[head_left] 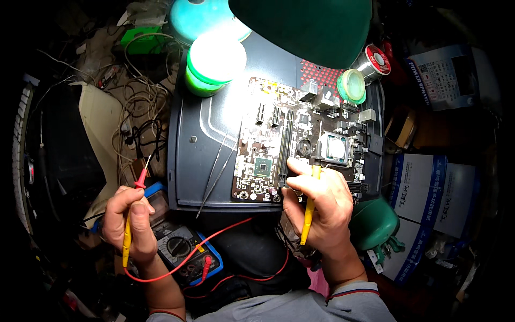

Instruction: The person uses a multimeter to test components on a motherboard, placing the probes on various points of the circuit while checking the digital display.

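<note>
My left hand (131, 222) is closed around a red-and-yellow multimeter probe (127, 241), its metal tip pointing up and clear of the board. A red lead runs from its lower end. My right hand (322, 206) reaches over the near edge of a dark motherboard (252, 139). A yellow pen-shaped probe (308, 214) is held in it, while the fingertips rest at the near end of a long slot (284, 142). Whether its tip touches the board I cannot tell. Below and between my hands lies a blue-rimmed multimeter (179, 247), partly hidden by the left forearm.
The board lies on a dark panel (185, 161). Tweezers (214, 177) overhang its near edge. Around it stand a green lamp shade (311, 27), a green-lidded jar (206, 83), a small green tub (351, 86) and a solder spool (373, 63). Cables (142, 102) tangle left; boxes (418, 188) sit right.
</note>
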Demonstrator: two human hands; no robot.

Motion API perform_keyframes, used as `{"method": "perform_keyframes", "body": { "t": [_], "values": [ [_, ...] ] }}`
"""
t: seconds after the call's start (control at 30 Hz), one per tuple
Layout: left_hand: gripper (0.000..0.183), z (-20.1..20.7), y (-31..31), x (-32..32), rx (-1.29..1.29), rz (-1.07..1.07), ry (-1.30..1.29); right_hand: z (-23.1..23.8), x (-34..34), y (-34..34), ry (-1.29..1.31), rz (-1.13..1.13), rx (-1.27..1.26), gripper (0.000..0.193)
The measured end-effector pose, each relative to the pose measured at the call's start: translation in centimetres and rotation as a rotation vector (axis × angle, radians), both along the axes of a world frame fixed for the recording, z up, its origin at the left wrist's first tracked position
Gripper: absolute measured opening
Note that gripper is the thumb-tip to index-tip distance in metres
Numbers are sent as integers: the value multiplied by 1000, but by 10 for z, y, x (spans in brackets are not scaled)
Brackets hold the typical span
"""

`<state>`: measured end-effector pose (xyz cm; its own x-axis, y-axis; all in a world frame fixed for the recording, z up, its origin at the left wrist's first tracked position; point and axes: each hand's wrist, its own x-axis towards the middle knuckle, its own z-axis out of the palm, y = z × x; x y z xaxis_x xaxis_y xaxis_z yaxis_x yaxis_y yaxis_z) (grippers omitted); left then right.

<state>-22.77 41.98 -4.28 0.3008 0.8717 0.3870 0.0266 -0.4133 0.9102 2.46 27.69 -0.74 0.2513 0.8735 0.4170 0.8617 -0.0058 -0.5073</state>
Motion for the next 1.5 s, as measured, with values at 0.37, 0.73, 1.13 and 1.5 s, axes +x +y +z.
{"method": "perform_keyframes", "body": {
  "t": [0.37, 0.73, 1.13, 1.5],
  "values": [
    [19, -4, 0, -2, 29, -28, 26, 15, 20, -33, 88, -91, 158, 29],
    [19, -3, 1, 2, 38, -39, 66, -10, 41, -65, 418, -394, 358, 17],
    [25, -6, -3, 5, -24, 93, 7, -22, 41, -64, 411, -425, 403, 15],
    [26, -6, -2, 2, -41, 82, 64, -26, 45, -65, 333, -393, 357, 15]
  ]
}}
